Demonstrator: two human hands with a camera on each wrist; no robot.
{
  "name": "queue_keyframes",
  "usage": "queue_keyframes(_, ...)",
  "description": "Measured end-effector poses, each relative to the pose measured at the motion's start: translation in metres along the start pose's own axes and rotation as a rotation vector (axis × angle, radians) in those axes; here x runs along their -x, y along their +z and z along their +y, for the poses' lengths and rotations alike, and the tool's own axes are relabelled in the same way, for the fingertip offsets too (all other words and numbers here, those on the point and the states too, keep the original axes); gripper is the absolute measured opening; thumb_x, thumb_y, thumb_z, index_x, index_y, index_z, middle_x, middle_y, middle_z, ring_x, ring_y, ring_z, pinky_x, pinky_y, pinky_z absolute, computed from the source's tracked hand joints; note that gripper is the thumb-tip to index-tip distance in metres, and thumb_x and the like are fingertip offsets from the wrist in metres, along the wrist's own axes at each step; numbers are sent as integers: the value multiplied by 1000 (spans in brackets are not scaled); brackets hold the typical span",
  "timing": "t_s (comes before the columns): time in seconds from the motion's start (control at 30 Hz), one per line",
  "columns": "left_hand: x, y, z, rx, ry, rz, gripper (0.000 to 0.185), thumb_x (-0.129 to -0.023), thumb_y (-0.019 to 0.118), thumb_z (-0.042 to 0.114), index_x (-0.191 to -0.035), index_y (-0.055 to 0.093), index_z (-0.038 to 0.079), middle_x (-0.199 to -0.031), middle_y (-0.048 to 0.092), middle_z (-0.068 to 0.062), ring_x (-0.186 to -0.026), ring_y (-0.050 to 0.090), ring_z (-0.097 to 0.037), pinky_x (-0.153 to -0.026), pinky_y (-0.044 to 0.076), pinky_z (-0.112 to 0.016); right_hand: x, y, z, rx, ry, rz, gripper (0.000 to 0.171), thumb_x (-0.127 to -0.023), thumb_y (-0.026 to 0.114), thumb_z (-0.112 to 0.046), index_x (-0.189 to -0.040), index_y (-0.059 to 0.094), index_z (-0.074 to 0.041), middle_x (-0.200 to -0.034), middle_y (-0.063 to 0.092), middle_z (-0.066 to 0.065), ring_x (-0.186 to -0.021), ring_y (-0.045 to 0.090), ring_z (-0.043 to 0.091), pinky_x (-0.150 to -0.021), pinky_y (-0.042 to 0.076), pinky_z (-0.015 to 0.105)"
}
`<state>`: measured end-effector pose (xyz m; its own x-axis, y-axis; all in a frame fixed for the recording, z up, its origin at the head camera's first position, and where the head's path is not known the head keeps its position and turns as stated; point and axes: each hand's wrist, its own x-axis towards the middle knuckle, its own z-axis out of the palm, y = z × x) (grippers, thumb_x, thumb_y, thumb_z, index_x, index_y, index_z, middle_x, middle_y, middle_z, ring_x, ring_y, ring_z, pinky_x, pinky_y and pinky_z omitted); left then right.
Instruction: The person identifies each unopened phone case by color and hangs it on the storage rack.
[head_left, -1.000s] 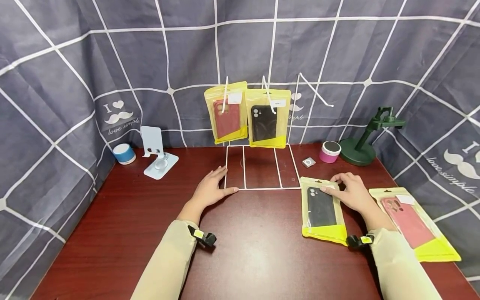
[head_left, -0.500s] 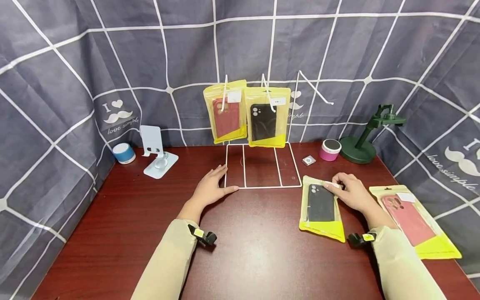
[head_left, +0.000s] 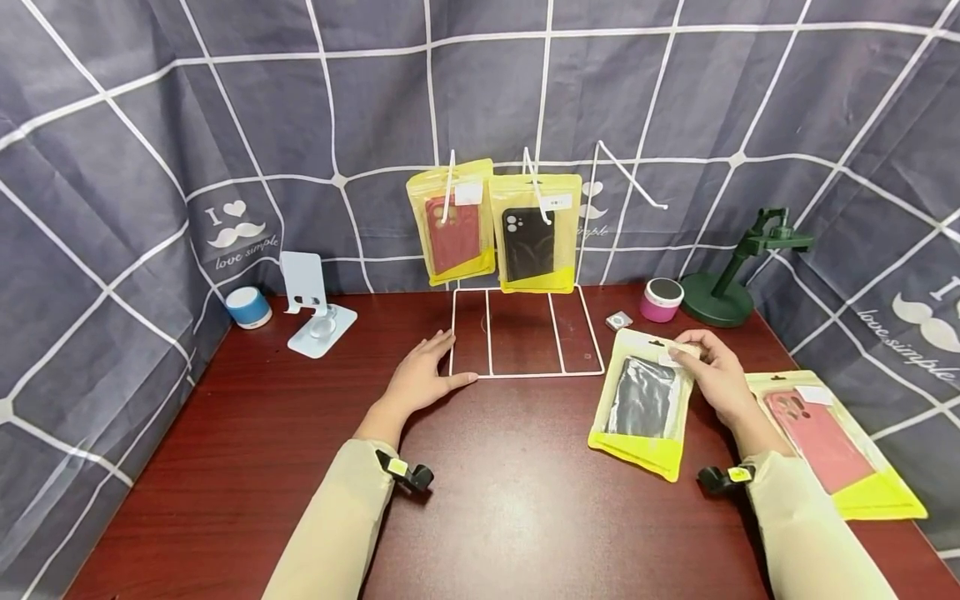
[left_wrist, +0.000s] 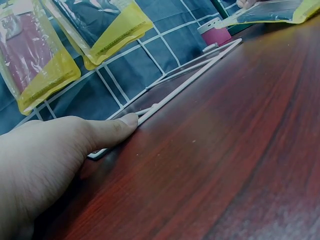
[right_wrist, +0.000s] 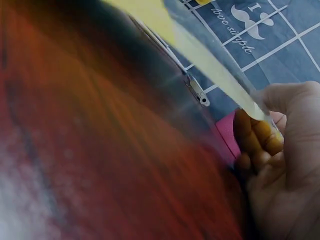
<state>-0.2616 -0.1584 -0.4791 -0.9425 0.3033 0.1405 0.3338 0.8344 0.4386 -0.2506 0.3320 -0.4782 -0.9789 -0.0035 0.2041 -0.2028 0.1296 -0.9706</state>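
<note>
My right hand (head_left: 716,375) pinches the top right corner of a yellow-edged clear pouch with a black phone case (head_left: 645,400). The pouch is lifted off the table and tilted; in the right wrist view the pouch (right_wrist: 200,52) shows edge-on between thumb and curled fingers. At the left front of a white wire display rack (head_left: 525,376), my left hand (head_left: 420,379) rests with fingers spread and thumb touching the base wire. In the left wrist view the left hand's thumb (left_wrist: 112,132) lies along that wire. A bagged red phone case (head_left: 453,229) and a bagged black one (head_left: 528,242) hang on the rack's hooks.
One rack hook (head_left: 633,185) at right holds nothing. A bagged pink phone case (head_left: 821,442) lies right of my right hand. Behind stand a pink speaker (head_left: 660,302), small silver gadget (head_left: 618,321), green stand (head_left: 716,300), light-blue phone stand (head_left: 322,321) and blue speaker (head_left: 248,307).
My right hand has lifted the pouch with the black phone case off the table, tilting its top upward and its lower end leftward. The left hand stays on the rack base.
</note>
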Motion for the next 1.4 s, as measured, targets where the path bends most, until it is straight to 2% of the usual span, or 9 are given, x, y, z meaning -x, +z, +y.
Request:
queue_keyframes(0.13,0,1,-1,1,-1,-3,99,-83,63,74,-154,42,8,-160,36,-6,-150,28,-21,-123,19,-37,-2,0,-1,-355,81,-28,25,-96,66,0,-119,57,-1,-91,73,2,-73,70,11,-61,59,23)
queue_keyframes(0.23,0,1,-2,0,4,-1,98,-83,65,72,-154,42,8,-160,37,-6,-150,28,-20,-123,19,-36,-3,-1,-3,-503,126,-31,17,-95,65,3,-111,63,-1,-94,75,5,-78,72,13,-65,61,26)
queue_keyframes(0.4,0,1,-2,-2,15,2,98,-83,65,72,-154,42,7,-160,37,-6,-150,28,-20,-124,18,-36,-3,-2,-6,-530,164,-13,6,-96,65,1,-95,70,-2,-88,75,6,-78,72,13,-66,61,26)
queue_keyframes(0.57,-1,1,-2,2,10,1,100,-83,63,75,-154,42,8,-160,36,-6,-150,28,-21,-123,19,-37,-2,0,-7,-498,161,-22,7,-97,64,-2,-97,71,-3,-90,74,5,-79,72,12,-67,61,26)
queue_keyframes(0.77,0,1,-1,7,3,4,99,-83,64,74,-154,42,8,-160,37,-6,-149,29,-22,-123,20,-38,0,1,-7,-475,143,-82,10,-99,60,-1,-101,69,-4,-91,73,4,-81,71,12,-67,61,26)
queue_keyframes(1.0,1,3,-2,2,8,16,99,-83,63,74,-153,43,8,-159,38,-6,-149,30,-23,-123,20,-39,-2,7,-14,-576,153,-78,16,-100,58,1,-106,72,-3,-95,76,8,-83,74,16,-68,62,30)
queue_keyframes(1.1,2,4,-3,5,7,14,99,-82,64,74,-153,43,8,-159,38,-6,-149,30,-23,-123,20,-39,-2,20,-32,-597,145,-63,16,-101,58,-1,-103,74,-5,-92,76,7,-79,73,16,-66,62,31)
queue_keyframes(1.17,2,4,-2,6,5,11,99,-82,64,75,-153,43,8,-160,38,-5,-149,30,-23,-123,21,-39,-2,32,-52,-601,101,-63,17,-100,58,0,-98,74,-4,-88,74,6,-76,72,16,-64,62,29)
queue_keyframes(1.4,1,3,-3,3,13,16,100,-83,62,76,-154,43,9,-160,37,-4,-149,29,-22,-123,21,-39,-6,94,-153,-648,-237,-112,12,-93,60,15,-92,69,7,-78,71,10,-69,67,15,-60,57,22)
